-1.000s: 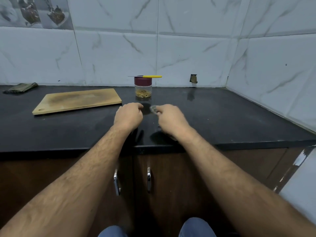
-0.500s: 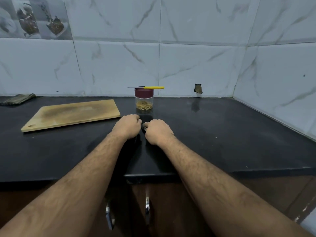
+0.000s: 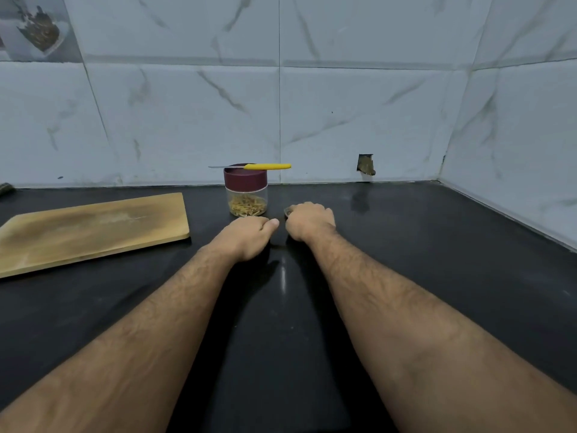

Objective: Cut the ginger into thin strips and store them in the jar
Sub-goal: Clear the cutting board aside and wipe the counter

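The black counter point(image 3: 437, 276) runs back to a tiled wall and meets a second wall in the right corner; its right half lies bare and open. One jar point(image 3: 246, 195) stands near the back wall with its maroon lid on, ginger strips point(image 3: 247, 206) lying in its bottom. One yellow-handled knife point(image 3: 256, 166) lies flat across the lid. One wooden cutting board point(image 3: 93, 229) sits to the left, apart from the jar. Two hands rest on the counter just in front of the jar. The left hand point(image 3: 246, 235) is curled into a loose fist with nothing visible in it. The right hand point(image 3: 310, 220) has its fingers curled too, perhaps around a small dark thing point(image 3: 288, 210) at its knuckles; I cannot tell.
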Demonstrator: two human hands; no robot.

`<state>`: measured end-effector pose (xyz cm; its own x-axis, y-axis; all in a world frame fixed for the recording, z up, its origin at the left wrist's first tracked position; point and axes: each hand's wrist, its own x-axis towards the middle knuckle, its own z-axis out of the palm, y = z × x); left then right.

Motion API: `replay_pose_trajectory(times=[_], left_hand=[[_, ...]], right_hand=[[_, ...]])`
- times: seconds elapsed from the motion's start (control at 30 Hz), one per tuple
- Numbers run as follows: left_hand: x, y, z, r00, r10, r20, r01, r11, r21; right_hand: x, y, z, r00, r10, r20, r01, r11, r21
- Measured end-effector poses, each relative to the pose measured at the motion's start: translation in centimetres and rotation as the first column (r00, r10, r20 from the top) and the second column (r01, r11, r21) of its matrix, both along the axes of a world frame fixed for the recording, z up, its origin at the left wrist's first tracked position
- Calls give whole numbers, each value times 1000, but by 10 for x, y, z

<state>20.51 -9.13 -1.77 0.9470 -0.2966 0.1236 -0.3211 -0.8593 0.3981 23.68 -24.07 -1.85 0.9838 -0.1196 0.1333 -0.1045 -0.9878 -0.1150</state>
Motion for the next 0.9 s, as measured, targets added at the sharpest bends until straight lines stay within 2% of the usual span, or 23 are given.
replay_pose_trajectory(times=[0.2, 0.43, 0.77, 0.9], left_hand=[[13, -31, 2, 998, -52, -22, 53, 997, 51], [-12, -50, 8, 997, -73, -32, 75, 994, 77], [-96, -56, 20, 994, -107, -16, 108, 992, 69], [-124, -51, 25, 992, -127, 3, 127, 990, 58]], right_hand=[[12, -39, -3, 990, -134, -43, 135, 991, 2], [-38, -108, -2, 934, -349, -76, 353, 935, 42], [-150, -125, 2, 920, -377, -110, 386, 918, 85], [-189, -124, 0, 942, -335, -20, 335, 938, 83]])
